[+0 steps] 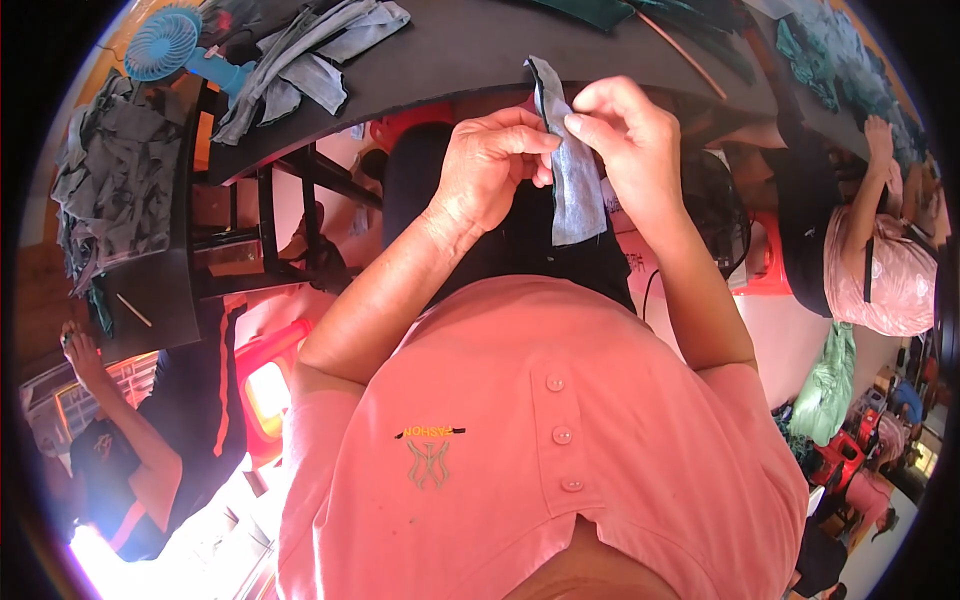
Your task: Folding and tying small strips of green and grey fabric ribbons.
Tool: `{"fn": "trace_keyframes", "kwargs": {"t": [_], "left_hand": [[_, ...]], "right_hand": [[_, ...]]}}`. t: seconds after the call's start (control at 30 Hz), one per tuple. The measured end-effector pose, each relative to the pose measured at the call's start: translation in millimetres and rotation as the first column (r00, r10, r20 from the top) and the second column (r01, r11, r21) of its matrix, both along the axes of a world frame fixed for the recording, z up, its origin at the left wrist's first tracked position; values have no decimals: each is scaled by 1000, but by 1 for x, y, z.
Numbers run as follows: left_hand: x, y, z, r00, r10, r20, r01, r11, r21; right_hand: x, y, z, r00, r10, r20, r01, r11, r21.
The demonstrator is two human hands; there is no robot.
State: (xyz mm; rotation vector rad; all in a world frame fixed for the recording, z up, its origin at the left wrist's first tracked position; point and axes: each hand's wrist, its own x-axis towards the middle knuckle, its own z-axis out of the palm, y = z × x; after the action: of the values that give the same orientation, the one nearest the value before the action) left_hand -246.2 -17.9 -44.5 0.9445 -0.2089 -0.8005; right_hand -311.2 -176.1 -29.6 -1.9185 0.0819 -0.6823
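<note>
A narrow strip of light blue denim (578,200) with a dark edge hangs in front of me, above my lap. My left hand (490,165) pinches its left edge between thumb and fingers, a little above the middle. On the strip's other side, my right hand (635,140) is closed, its thumb against the right edge and its forefinger bent above. Whether a thread lies between those fingertips is too small to tell. The strip's upper end sticks up past both hands, and its wider lower end hangs loose.
Beyond my hands runs a dark table (440,50) with a pile of denim strips (300,70) and a blue fan (165,45) at its left. A heap of grey cloth pieces (115,175) lies far left. Co-workers sit at both sides; a thin stick (683,52) lies at the right.
</note>
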Motion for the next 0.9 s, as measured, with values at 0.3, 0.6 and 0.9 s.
{"fn": "trace_keyframes", "kwargs": {"t": [0.3,0.6,0.9], "left_hand": [[-10,2,-3,972,-26,235,-34,968,248],[-13,2,-10,855,-165,492,-56,913,404],[-19,-1,-34,984,-41,175,0,974,227]], "right_hand": [[-19,-9,3,889,317,-329,-171,899,403],[-20,-5,-13,878,339,-338,-238,922,304],[-36,0,-38,914,296,-275,-87,808,583]]}}
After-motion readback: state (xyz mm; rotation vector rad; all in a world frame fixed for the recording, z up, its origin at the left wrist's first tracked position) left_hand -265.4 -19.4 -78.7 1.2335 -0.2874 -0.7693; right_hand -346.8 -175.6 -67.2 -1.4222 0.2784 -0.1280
